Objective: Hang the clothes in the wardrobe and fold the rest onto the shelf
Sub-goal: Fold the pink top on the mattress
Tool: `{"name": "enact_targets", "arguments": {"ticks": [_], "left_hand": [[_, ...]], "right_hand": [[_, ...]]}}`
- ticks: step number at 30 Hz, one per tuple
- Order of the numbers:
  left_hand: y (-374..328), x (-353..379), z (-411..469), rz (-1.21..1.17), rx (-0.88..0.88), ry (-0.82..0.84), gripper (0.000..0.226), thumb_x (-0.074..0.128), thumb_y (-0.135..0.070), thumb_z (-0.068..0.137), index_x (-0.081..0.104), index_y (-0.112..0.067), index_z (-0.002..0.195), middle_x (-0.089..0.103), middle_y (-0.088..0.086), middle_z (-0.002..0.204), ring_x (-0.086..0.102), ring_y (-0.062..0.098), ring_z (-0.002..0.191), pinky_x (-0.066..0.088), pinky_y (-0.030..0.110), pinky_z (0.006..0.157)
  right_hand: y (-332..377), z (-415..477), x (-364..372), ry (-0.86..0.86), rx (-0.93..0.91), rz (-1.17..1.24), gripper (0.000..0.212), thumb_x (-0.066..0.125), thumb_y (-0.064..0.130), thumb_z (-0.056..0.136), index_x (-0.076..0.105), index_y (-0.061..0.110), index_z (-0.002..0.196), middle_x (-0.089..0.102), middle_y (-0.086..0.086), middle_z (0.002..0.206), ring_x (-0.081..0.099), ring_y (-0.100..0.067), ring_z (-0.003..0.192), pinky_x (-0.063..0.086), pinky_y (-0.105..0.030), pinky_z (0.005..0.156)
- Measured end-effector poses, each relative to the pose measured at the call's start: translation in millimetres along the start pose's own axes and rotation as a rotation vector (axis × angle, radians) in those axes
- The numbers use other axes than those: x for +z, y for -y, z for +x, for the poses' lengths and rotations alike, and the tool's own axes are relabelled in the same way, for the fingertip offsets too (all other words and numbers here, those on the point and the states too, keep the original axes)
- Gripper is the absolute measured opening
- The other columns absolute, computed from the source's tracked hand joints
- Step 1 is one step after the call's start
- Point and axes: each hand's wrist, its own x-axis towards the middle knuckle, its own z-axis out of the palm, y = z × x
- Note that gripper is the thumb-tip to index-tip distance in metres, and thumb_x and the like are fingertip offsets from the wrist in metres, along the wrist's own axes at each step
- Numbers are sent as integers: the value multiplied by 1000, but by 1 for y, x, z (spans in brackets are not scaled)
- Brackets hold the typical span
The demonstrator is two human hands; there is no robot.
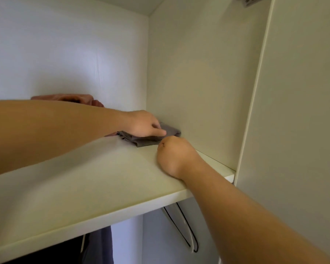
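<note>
A small folded grey garment (141, 140) lies on the cream wardrobe shelf (84, 180), close to the right side wall. My left hand (144, 123) rests on top of it, fingers curled and pressing down on the cloth. My right hand (174, 157) sits on the shelf just in front of the garment's right corner; its fingers point away from me and are hidden, so their grip is unclear. A pink folded garment (78, 99) lies farther back on the shelf, partly hidden behind my left forearm.
The wardrobe's right side panel (198, 82) and back wall (65, 54) close in the shelf. Below the shelf hang a white and black hanger (181, 227) and dark clothes (99, 244). An open door panel (297, 111) stands at the right.
</note>
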Motion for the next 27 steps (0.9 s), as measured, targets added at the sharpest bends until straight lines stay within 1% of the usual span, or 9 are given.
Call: {"name": "enact_targets", "arguments": {"ticks": [2,5,9,13,17,19,22,24,27], "left_hand": [[-4,9,-10,7,65,97,57,41,-69,92,58,-36,135,60,-13,135,55,15,120,40,32,106],[11,25,-8,-2,18,95,49,41,-45,104,41,-30,150,44,-8,153,43,16,138,28,21,109],[12,26,0,78,-143,209,51,22,-37,109,22,-22,158,31,1,160,33,23,144,20,31,118],[-12,13,-6,98,-198,228,48,24,-31,109,32,-9,151,45,14,150,45,30,134,31,31,108],[-59,-10,-41,215,-143,228,41,37,-10,105,42,-2,144,50,15,144,50,31,128,31,25,90],[-70,-19,-62,314,-168,265,36,38,-9,103,57,2,132,57,18,136,55,32,123,37,28,91],[-86,-32,-100,336,-121,115,26,44,-8,96,68,-3,105,67,17,117,64,32,105,46,33,75],[-111,-46,-133,316,-58,-89,15,47,-12,91,62,-12,92,68,14,107,66,32,94,43,31,65],[-160,-68,-181,428,139,-324,22,39,-29,96,46,-17,78,57,9,81,55,28,68,37,31,61]], "right_hand": [[-2,1,-1,-6,25,12,27,39,9,93,60,1,108,65,-20,113,59,-35,102,33,-28,72],[0,-2,-3,5,22,-38,24,40,10,94,60,3,105,65,-18,113,60,-33,105,35,-29,72],[2,-3,-4,0,17,-82,29,38,12,96,62,5,109,62,-16,121,57,-32,111,39,-29,82],[1,-8,-12,-75,70,19,18,39,9,95,56,8,91,64,-18,116,55,-31,101,34,-26,74],[-1,-12,-19,-152,82,100,29,37,9,101,63,-2,109,63,-20,122,57,-34,110,41,-31,88],[0,-16,-22,-236,135,247,31,36,16,104,62,2,96,66,-22,114,57,-31,95,41,-33,83],[4,-32,-38,-483,266,606,37,40,26,103,65,7,83,72,-11,90,64,-30,88,50,-37,81],[7,-64,-56,-670,317,852,38,45,28,99,55,12,67,62,-3,64,63,-23,64,52,-39,67],[14,-147,-76,-787,329,1160,38,49,20,98,36,17,62,32,-4,55,32,-17,46,30,-28,46]]}}
